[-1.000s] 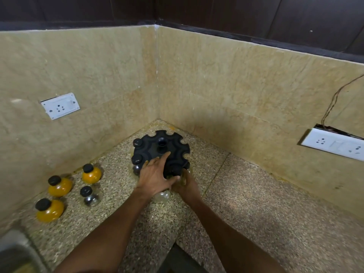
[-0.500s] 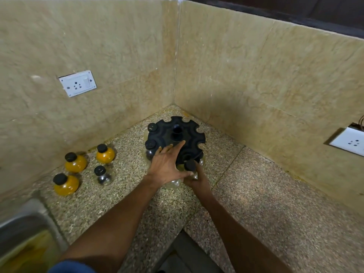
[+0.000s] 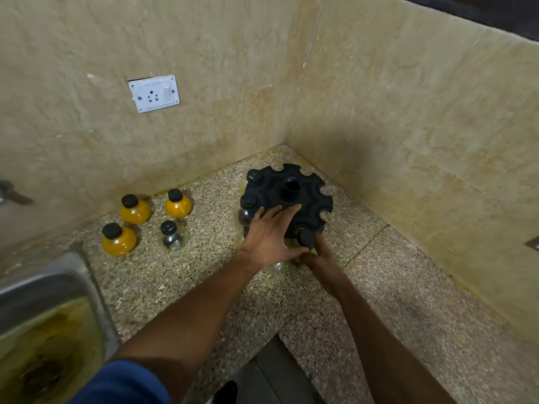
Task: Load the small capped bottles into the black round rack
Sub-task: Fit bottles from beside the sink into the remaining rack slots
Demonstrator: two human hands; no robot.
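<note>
Rack: the black round rack [image 3: 291, 196] stands upright in the table's corner, at about 1 o'clock from the frame's middle, notches cut all round its rim.
Rack contents: two capped bottles sit in notches on its 9 to 10 o'clock side, one cap [image 3: 253, 175] behind, one cap [image 3: 248, 201] nearer; a bottle [image 3: 306, 238] with a black cap stands upright at the rim's 6 o'clock notch.
Left hand: the left hand [image 3: 269, 233] lies flat on the rack's top, fingers [image 3: 293, 209] straight and spread, holding nothing.
Right hand: the right hand [image 3: 316, 255] is low at the rack's 6 o'clock edge, its fingers wrapped round the body of that bottle; the left hand partly hides it.
Loose bottles: at 9 o'clock from the rack, well apart, stand three bottles of orange-yellow contents [image 3: 135, 209] [image 3: 178, 203] [image 3: 118, 239] and one clear bottle [image 3: 171, 236] with dark contents, all upright, capped black.
Table: speckled stone table [image 3: 180, 275]; a steel sink [image 3: 43, 287] with murky water at 8 o'clock.
Room: beige stone walls meet behind the rack; a white socket [image 3: 154, 93] on the left wall.
</note>
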